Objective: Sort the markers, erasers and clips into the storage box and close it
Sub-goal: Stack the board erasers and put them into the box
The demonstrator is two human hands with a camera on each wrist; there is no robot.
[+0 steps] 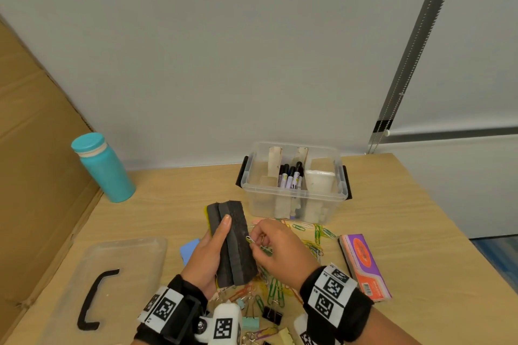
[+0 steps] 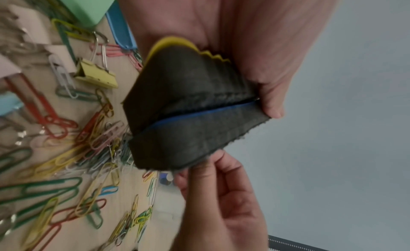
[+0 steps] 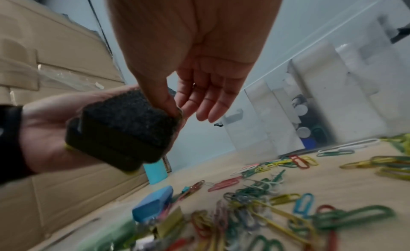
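The person's forearms are bare; nothing is worn on the fingers or palms of the left hand (image 1: 208, 256) or the right hand (image 1: 283, 252). Each wrist carries a broad black strap (image 1: 336, 295) of soft fabric, and over it runs a white band printed with square black-and-white coded markers (image 1: 335, 287), several side by side. On the left strap (image 1: 179, 308) a black frame sits at 3 o'clock of the band, joined by a screw (image 1: 200, 324) to a rounded white housing (image 1: 225, 323) bearing another coded marker. A second white housing (image 1: 302, 326) shows at 7 o'clock of the right strap.
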